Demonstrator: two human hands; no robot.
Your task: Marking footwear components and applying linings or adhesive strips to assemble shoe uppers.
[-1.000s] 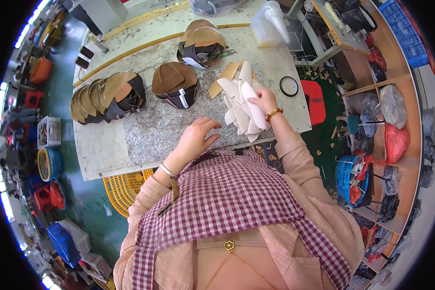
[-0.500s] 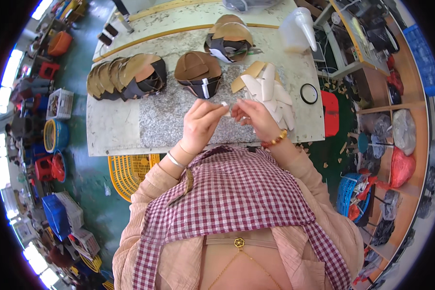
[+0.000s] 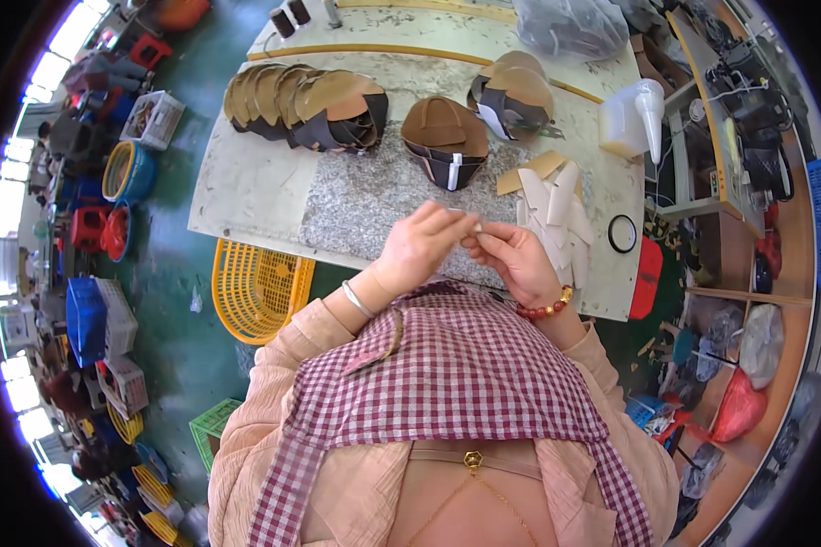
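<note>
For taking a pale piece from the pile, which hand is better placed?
Probably the right hand: it is close beside the pile of pale pieces, while the left hand is farther left. Both hands' fingertips are close together in front.

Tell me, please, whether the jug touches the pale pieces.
Apart: the head view plainly shows tabletop between the jug and the pale pieces.

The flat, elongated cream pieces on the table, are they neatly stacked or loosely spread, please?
Loosely spread: the cream pieces overlap, their ends pointing different ways.
</note>
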